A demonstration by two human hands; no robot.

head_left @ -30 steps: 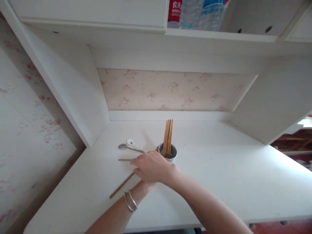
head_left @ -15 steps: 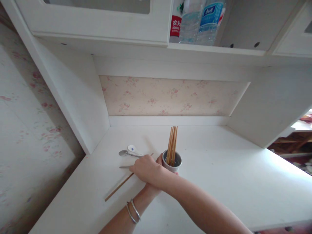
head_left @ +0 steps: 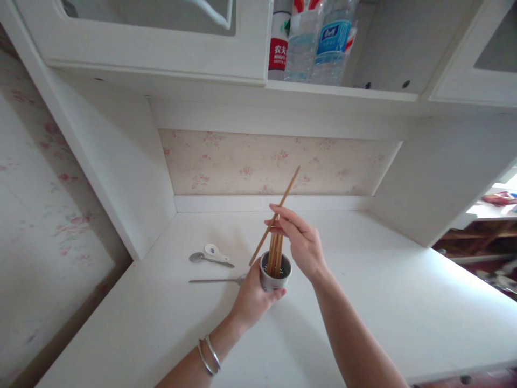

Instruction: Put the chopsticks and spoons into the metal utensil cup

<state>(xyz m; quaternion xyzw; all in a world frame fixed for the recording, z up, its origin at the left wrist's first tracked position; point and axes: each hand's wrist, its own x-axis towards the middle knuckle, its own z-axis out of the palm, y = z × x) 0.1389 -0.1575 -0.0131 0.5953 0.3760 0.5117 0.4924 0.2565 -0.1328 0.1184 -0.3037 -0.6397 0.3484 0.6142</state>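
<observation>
Two hands | left hand [head_left: 252, 298] wraps round ceramic cup [head_left: 275, 271] | right hand [head_left: 304, 242] pinches slim wooden chopstick [head_left: 275, 216], tilted.

The person is showing two bare forearms with no sleeves reaching into view. The left hand [head_left: 252, 299] is wearing two thin silver bangles [head_left: 209, 355] lying loosely side by side around the wrist. The right hand [head_left: 305, 245] is wearing no ring, watch or band on its visible side.

We see the cup [head_left: 275, 272] on the desk [head_left: 383, 302], chopsticks [head_left: 275, 253] in it, two spoons [head_left: 212, 254] to its left, bottles [head_left: 319, 40] on the shelf above.
</observation>
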